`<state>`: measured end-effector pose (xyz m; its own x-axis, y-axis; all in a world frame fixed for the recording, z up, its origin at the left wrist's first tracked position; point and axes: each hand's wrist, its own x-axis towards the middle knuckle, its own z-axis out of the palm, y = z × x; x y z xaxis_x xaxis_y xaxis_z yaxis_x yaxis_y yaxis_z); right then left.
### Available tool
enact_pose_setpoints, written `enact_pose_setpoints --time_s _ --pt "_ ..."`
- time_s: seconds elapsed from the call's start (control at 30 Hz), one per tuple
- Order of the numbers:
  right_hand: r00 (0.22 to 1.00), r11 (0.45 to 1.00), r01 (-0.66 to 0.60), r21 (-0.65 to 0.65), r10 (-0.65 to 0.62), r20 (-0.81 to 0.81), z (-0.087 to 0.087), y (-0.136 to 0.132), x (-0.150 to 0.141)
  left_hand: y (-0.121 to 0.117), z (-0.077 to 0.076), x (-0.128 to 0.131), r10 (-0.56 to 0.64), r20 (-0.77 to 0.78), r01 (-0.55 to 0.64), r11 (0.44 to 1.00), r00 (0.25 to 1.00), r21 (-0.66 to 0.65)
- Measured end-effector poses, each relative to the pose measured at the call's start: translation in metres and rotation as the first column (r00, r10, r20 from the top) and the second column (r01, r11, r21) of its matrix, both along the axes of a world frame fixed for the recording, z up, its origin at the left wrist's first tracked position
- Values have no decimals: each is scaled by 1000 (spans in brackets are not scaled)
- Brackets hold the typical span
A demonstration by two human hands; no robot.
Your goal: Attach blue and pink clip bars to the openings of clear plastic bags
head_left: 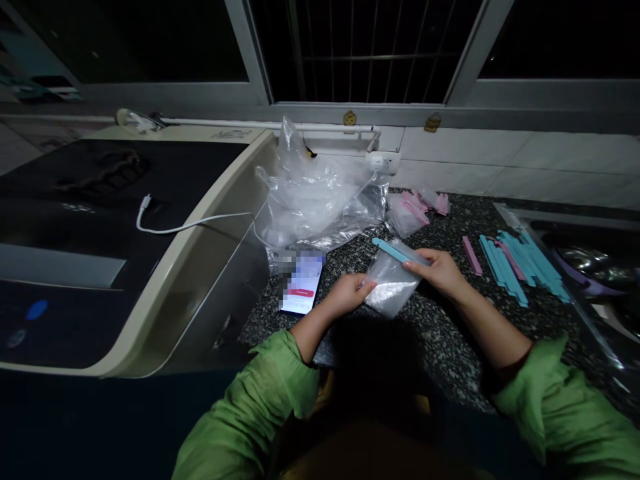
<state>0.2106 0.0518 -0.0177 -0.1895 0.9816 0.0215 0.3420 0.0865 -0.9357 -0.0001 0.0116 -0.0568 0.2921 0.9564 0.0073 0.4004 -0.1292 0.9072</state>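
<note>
My left hand pinches the lower left edge of a small clear plastic bag above the dark speckled counter. At the bag's upper right corner my right hand grips it together with a thin blue stick, which pokes out to the upper left over the bag's mouth. Whether the stick's end is inside the bag I cannot tell. Both sleeves are green.
A phone lies lit by my left hand. A heap of clear bags sits behind. Pink sticks lie further back, blue sticks and one pink stick to the right. A washing machine with a white cable stands left, a sink right.
</note>
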Motion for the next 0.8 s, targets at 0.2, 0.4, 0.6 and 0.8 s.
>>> enact_pose_setpoints --time_s 0.2,0.4,0.6,0.8 --pt "993 993 -108 -52 110 42 -3 -5 -6 -1 4 3 14 192 10 992 981 -125" --pt "979 980 -185 -75 190 66 -8 -10 -16 3 3 4 55 221 -30 993 974 -114" --pt "982 982 -170 -78 176 72 -9 -9 -15 1 8 4 58 254 -22 990 965 -142" --pt "963 959 -244 -146 257 75 -5 -12 -16 0 19 3 127 439 -55 983 890 -173"
